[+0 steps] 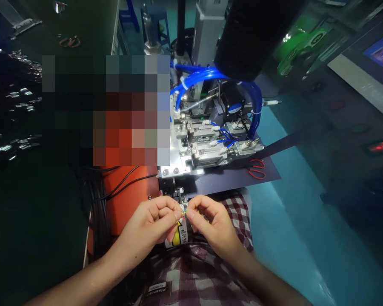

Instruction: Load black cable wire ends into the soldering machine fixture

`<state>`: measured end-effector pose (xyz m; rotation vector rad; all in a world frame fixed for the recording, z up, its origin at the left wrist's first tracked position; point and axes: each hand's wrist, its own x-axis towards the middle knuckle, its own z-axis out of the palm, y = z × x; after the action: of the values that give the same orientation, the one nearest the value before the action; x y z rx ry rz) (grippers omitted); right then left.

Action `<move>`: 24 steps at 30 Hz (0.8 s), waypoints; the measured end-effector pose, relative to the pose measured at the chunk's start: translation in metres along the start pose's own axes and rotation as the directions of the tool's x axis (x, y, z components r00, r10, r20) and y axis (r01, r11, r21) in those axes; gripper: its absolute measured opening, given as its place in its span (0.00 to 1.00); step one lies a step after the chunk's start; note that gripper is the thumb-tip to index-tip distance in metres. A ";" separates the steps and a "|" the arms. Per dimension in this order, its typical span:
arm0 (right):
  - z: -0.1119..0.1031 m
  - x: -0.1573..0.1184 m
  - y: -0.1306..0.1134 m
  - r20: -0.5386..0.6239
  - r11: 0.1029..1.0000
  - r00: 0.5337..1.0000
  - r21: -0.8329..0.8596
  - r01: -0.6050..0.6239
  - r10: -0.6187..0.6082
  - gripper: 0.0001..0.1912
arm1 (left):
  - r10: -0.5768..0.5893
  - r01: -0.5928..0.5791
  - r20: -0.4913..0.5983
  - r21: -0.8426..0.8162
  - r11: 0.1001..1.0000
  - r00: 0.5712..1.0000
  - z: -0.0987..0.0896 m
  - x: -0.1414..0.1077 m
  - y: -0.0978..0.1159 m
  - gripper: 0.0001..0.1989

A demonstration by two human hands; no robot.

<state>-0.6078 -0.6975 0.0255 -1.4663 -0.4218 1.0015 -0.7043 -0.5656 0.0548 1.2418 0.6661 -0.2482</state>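
Thin coloured wires [184, 213], yellowish and reddish, run between my two hands, just in front of my body. My left hand [153, 219] is closed in a pinch of thumb and forefinger on their left side. From the other side, my right hand [212, 221] pinches the same wires, its fingertips only a short gap away. The wires' ends are too small to make out. Behind and below the fingers shows a yellow and white label [178, 234] with dark characters. Small metal parts [179, 193] of a machine lie just beyond my fingertips.
A machine with metal cylinders [207, 153] and blue air hoses [207, 74] stands ahead on a dark plate [217, 183]. Red-handled scissors [257, 169] lie on its right. Black cables [98, 212] hang beside an orange surface [127, 195] at left. A blurred-out patch hides the area above it.
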 end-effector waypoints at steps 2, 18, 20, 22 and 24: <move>-0.001 0.000 0.000 0.011 1.000 1.000 0.016 0.005 -0.006 0.07 | -0.010 0.010 -0.005 0.000 1.000 1.000 -0.001 -0.001 0.000 0.11; 0.003 0.001 -0.003 -0.039 0.999 0.999 0.037 0.014 -0.013 0.05 | 0.039 -0.039 -0.005 -0.001 0.999 0.999 0.001 0.000 -0.003 0.09; 0.004 0.001 -0.002 -0.039 0.999 0.999 0.041 0.012 -0.010 0.04 | 0.045 -0.045 -0.009 0.001 0.999 0.999 0.001 -0.001 -0.003 0.09; 0.004 0.001 -0.001 -0.037 0.999 0.999 0.046 0.008 -0.007 0.04 | 0.044 -0.044 -0.017 0.001 0.999 0.999 0.001 -0.001 -0.002 0.09; 0.004 0.000 0.000 -0.037 0.999 0.999 0.047 0.004 -0.002 0.04 | 0.038 -0.038 -0.025 0.002 0.999 0.999 0.001 -0.001 -0.002 0.10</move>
<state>-0.6110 -0.6946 0.0258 -1.4395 -0.3715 0.9741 -0.7055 -0.5677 0.0543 1.2597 0.6635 -0.2018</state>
